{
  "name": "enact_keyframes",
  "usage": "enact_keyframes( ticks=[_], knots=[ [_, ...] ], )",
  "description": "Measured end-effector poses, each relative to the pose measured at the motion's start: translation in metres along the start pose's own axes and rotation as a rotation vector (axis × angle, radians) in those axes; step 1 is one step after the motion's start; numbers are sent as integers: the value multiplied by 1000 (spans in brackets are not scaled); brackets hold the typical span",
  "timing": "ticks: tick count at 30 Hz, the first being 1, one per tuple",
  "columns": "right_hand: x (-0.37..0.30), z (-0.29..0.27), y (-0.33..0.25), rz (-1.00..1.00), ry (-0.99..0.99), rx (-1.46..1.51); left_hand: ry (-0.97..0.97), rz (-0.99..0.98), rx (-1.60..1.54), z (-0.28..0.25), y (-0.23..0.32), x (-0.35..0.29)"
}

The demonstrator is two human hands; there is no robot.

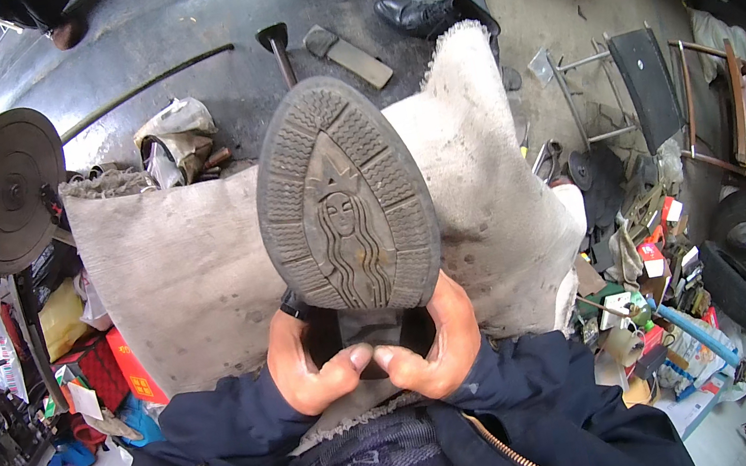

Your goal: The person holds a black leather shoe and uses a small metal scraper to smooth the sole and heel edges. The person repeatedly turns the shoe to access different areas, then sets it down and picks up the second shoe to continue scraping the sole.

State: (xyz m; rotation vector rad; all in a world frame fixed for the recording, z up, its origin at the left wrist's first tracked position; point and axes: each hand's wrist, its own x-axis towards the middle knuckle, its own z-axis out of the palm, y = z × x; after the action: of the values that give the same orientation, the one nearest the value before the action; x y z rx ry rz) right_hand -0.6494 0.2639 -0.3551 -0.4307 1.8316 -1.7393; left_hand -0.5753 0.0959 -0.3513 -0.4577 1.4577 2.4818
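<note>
A dark shoe is held sole up in front of me, its worn grey rubber sole (343, 196) showing a moulded figure and ridged tread. My left hand (302, 365) wraps the heel end from the left, and my right hand (440, 346) wraps it from the right. Both thumbs meet below the heel. The shoe's upper is hidden behind the sole and my hands. A grey-beige cloth (176, 278) lies spread over my lap under the shoe. My dark blue jacket sleeves enter from the lower edge.
A round metal wheel (8, 189) of a machine stands at the left. A black shoe (427, 16), a flat bar (349, 55) and a crumpled rag (174, 138) lie on the dark ground ahead. Cluttered boxes, tools and a metal stool frame (590, 95) fill the right side.
</note>
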Motion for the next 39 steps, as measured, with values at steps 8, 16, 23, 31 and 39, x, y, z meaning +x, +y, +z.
enact_keyframes(
  ticks=[8,16,23,31,39],
  knots=[
    [0,4,0,66,-17,157,33,18,14,4,5,0],
    [-3,11,8,-41,47,61,65,47,87,6,1,-1],
    [-3,13,13,-96,72,49,81,69,56,8,2,-5],
    [-5,15,17,-111,95,25,68,84,46,5,-3,-7],
    [-3,14,15,-104,89,42,48,118,-21,1,-9,-5]
  ],
)
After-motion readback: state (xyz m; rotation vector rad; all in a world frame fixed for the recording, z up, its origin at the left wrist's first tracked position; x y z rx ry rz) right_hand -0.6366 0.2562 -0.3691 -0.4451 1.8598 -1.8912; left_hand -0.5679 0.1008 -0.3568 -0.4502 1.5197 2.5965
